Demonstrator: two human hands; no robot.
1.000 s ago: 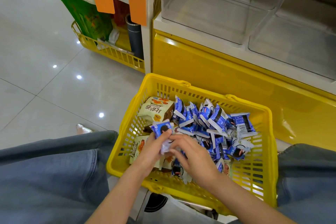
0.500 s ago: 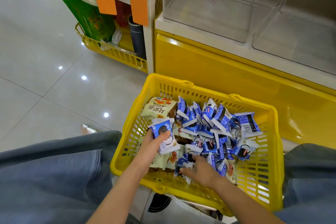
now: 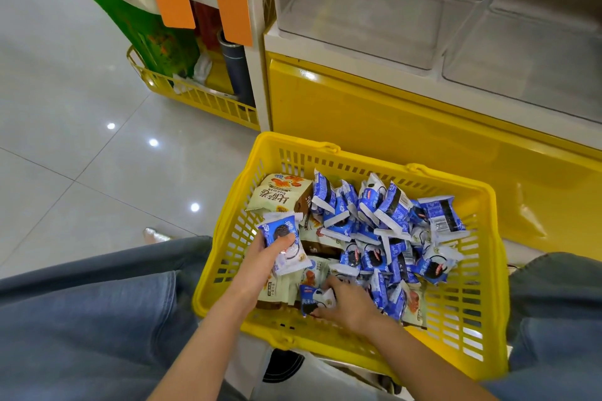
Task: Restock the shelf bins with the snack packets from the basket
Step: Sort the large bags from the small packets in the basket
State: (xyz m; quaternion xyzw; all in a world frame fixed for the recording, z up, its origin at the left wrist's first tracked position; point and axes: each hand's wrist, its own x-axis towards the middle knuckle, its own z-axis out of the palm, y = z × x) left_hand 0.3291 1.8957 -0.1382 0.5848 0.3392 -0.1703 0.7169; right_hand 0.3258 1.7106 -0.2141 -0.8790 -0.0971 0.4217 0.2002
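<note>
Yellow basket [image 3: 488, 273] on the floor in front of the shelf, full of blue snack packets [image 3: 384, 221] plus cream packets [image 3: 280, 197] at its far-left corner. Left hand [image 3: 260, 259] over the basket's left side grips a small stack of blue packets [image 3: 283, 241], thumb across the top one. Right hand [image 3: 350, 304] near the basket's front wall pinches one blue packet [image 3: 314, 299]. Clear shelf bins [image 3: 365, 10] above and behind the basket.

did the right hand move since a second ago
Yes. The right hand has dropped from beside the left hand toward the near wall of the basket, onto a blue packet.
</note>
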